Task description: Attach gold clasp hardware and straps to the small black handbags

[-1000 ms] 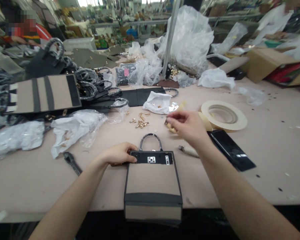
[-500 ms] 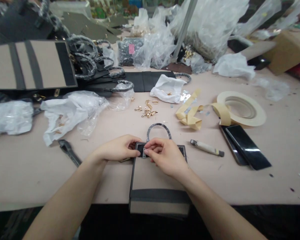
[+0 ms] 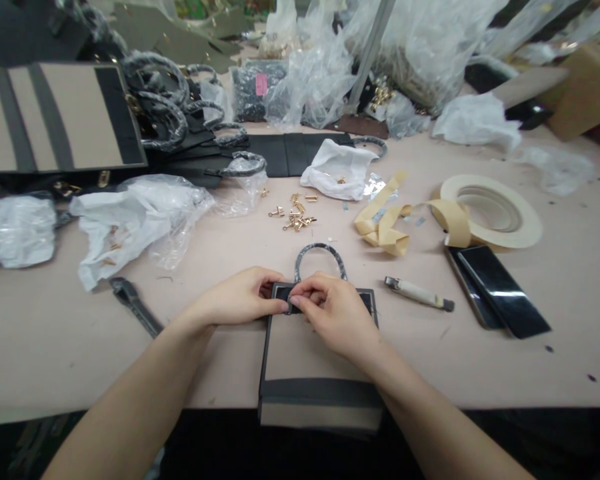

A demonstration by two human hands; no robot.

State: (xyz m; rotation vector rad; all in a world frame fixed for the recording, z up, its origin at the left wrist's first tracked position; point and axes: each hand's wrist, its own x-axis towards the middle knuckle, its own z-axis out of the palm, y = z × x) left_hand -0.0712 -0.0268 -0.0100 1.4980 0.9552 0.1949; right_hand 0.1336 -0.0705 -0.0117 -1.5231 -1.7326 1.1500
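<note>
A beige and black handbag panel (image 3: 320,347) lies in front of me over the table's near edge, its plastic-wrapped round handle (image 3: 321,248) pointing away. My left hand (image 3: 255,297) grips the panel's upper left corner, thumb on top and fingers curled out of sight. My right hand (image 3: 330,310) pinches a small piece, probably metal, at the dark top strip, close to the left thumb. The fingers mostly cover that piece. Beyond the handle lies a loose pile of gold metal fittings (image 3: 297,219).
To the right are a cutter-like tool (image 3: 419,294), two stacked phones (image 3: 503,290) and a roll of tape (image 3: 490,210). A black tool (image 3: 135,307) lies left of my arm. Stacked bag panels (image 3: 55,120) and plastic bags (image 3: 310,87) fill the back.
My left thumb has slid slightly right, over the small piece at the top strip. My right hand still pinches there. The whole view has shifted a little.
</note>
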